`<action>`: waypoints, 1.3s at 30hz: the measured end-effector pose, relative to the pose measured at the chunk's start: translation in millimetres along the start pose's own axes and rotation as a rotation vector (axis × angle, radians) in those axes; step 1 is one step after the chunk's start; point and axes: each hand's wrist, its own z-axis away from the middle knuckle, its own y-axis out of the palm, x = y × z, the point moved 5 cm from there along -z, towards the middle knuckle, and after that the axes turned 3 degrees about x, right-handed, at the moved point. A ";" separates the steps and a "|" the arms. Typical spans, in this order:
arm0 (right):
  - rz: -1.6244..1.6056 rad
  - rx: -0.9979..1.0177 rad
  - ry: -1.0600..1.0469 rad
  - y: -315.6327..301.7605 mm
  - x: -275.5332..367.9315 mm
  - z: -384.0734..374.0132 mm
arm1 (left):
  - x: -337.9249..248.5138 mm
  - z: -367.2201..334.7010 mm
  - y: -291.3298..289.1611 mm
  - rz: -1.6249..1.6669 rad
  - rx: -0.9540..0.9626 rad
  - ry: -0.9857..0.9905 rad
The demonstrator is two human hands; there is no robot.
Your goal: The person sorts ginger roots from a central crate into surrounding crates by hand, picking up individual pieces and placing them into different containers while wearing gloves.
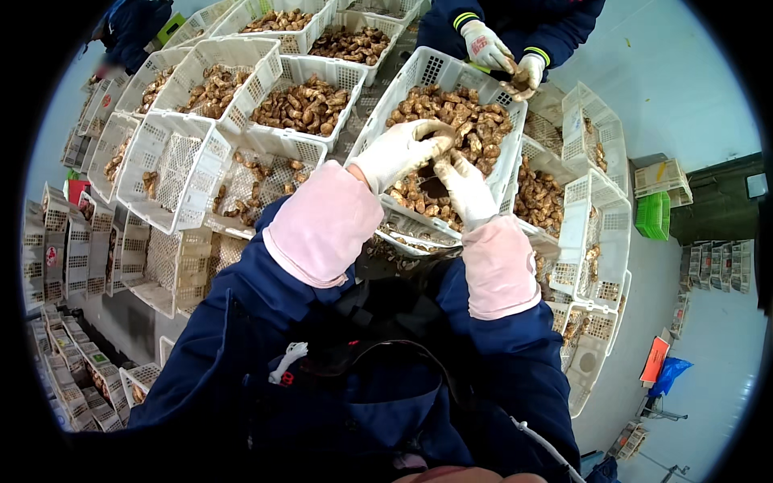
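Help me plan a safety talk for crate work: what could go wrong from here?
1. The left hand and right hand are over one white crate, with a co-worker's gloved hands at its far edge; they might bump.
2. The brown pieces lie heaped loosely; some could roll or drop.
3. The white cord on the jacket might snag.
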 end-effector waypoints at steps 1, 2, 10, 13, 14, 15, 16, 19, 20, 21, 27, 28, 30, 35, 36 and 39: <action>-0.088 -0.001 -0.012 1.3 -5.8 -2.5 | 7.9 -2.2 0.0 0.113 -0.046 0.006; -0.173 -0.011 -0.025 -1.9 -6.5 -3.9 | 4.1 -3.4 2.3 0.117 -0.045 0.008; -0.164 -0.424 -0.020 -61.9 75.5 60.0 | -8.7 -10.1 -1.6 0.013 -0.128 -0.010; -0.213 -0.558 0.062 -111.4 55.3 124.5 | -9.1 1.6 0.2 -0.060 -0.060 0.085; -0.129 -0.496 0.069 -156.1 18.6 151.4 | -4.9 -0.9 -2.0 -0.017 -0.032 0.103; -0.080 -0.486 0.094 -189.9 -32.9 191.6 | 1.1 -3.6 1.6 0.030 -0.005 0.116; -0.029 -0.497 0.117 -226.5 -80.3 241.7 | -11.4 -4.6 18.1 0.093 -0.016 0.048; 0.478 -0.602 0.660 -242.7 -149.3 376.6 | -11.5 2.3 21.7 0.180 -0.074 -0.059; 0.564 -0.632 0.872 -236.1 -157.1 407.4 | -9.0 6.1 15.0 0.116 -0.035 0.035; 0.357 -0.752 0.984 -219.0 -158.9 425.9 | -1.8 8.4 7.5 0.054 0.007 0.133; 0.675 -0.960 0.805 -228.1 -115.1 407.8 | 42.8 -0.8 -6.8 0.219 -0.130 0.015; 0.820 -0.891 0.529 -251.1 -138.9 377.1 | 40.1 4.3 -12.6 0.195 -0.176 0.030; 0.748 -0.810 0.261 -245.0 -82.2 318.7 | 27.8 -6.1 5.9 0.298 -0.204 0.038; 0.790 -0.316 0.114 -141.9 -3.9 119.2 | 22.9 3.5 -11.4 0.358 -0.246 0.075; 0.948 -0.133 0.192 -109.4 -0.6 86.0 | 22.6 6.1 -19.8 0.359 -0.271 0.067; 1.184 0.165 0.160 -85.8 -47.6 23.9 | 10.7 7.7 -25.8 0.399 -0.289 0.114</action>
